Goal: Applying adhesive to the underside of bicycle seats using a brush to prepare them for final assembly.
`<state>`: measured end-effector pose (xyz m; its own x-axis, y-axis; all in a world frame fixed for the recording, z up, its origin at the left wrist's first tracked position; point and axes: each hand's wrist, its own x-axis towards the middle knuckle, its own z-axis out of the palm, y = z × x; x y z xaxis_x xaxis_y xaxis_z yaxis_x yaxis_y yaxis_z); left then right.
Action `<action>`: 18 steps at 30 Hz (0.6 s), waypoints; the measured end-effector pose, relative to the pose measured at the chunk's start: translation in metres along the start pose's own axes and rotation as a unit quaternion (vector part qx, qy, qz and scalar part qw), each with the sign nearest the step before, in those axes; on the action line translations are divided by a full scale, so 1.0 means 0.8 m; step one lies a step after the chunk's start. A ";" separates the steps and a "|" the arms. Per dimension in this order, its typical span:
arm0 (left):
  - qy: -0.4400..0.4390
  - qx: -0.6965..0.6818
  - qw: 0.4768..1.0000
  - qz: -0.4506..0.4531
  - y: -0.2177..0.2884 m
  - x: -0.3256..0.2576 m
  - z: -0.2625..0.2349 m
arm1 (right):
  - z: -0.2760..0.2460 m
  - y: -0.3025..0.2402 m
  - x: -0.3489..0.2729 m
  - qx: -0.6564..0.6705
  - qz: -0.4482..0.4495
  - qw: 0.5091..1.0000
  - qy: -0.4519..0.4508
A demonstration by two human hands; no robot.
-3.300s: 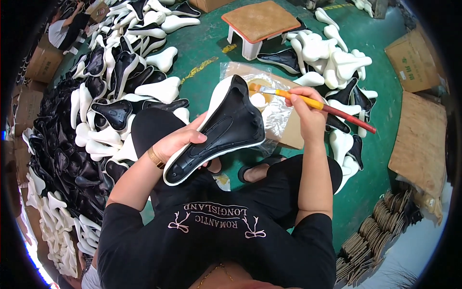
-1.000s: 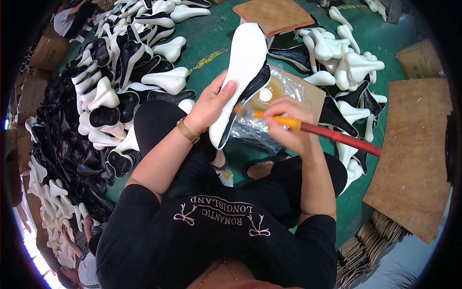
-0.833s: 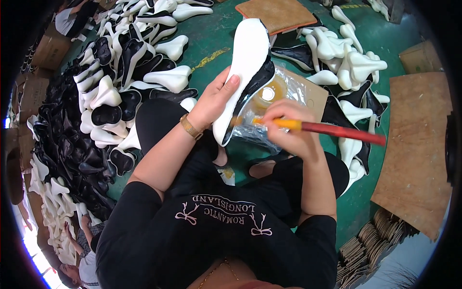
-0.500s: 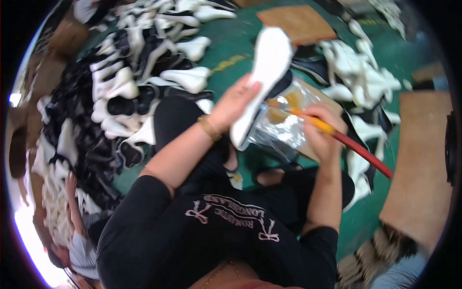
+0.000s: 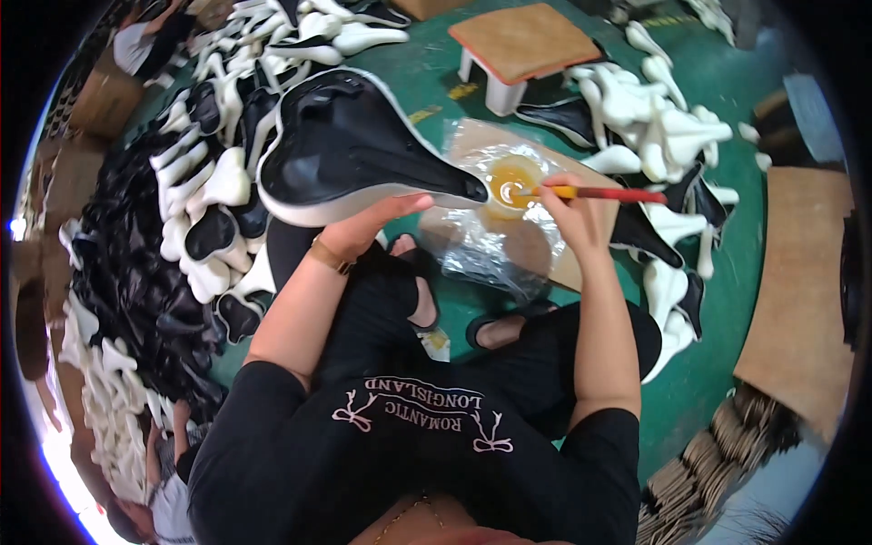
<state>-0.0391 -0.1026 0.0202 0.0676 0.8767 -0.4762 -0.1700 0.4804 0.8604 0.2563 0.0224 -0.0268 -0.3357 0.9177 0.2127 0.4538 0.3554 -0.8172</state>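
My left hand point(image 5: 363, 232) grips a black bicycle saddle shell with a white rim point(image 5: 350, 150) from below and holds it up, hollow side toward me, nose pointing right. My right hand point(image 5: 570, 215) holds a brush with a red and yellow handle point(image 5: 599, 193). The brush tip dips into a pool of amber glue point(image 5: 511, 179) that lies on a clear plastic sheet point(image 5: 495, 245) over a brown board on the green floor. The saddle's nose hangs just left of the glue.
Heaps of black and white saddle shells point(image 5: 195, 195) cover the floor to my left, and more saddle shells point(image 5: 649, 113) lie to the right. A small stool with a brown top point(image 5: 520, 41) stands ahead. Cardboard sheets point(image 5: 795, 291) lie at right. My sandalled feet point(image 5: 495, 331) rest below the board.
My left hand has turned the saddle from its white side to its black hollow side and swung it left. My right hand has brought the brush to the glue pool.
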 end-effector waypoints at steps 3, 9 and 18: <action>0.035 0.023 0.998 0.036 0.001 -0.001 0.014 | -0.016 -0.039 -0.001 0.055 0.088 0.994 0.031; 0.075 0.070 0.992 0.078 0.019 -0.003 0.042 | -0.058 -0.071 -0.016 0.296 0.033 0.953 0.055; 0.105 0.097 0.984 0.103 0.040 -0.011 0.070 | -0.057 -0.099 -0.017 0.093 -0.111 0.988 0.054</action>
<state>0.0098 -0.0940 0.0623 -0.1566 0.9415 -0.2984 0.0327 0.3069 0.9512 0.2626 -0.0098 0.0593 -0.3164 0.8374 0.4457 0.2163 0.5212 -0.8256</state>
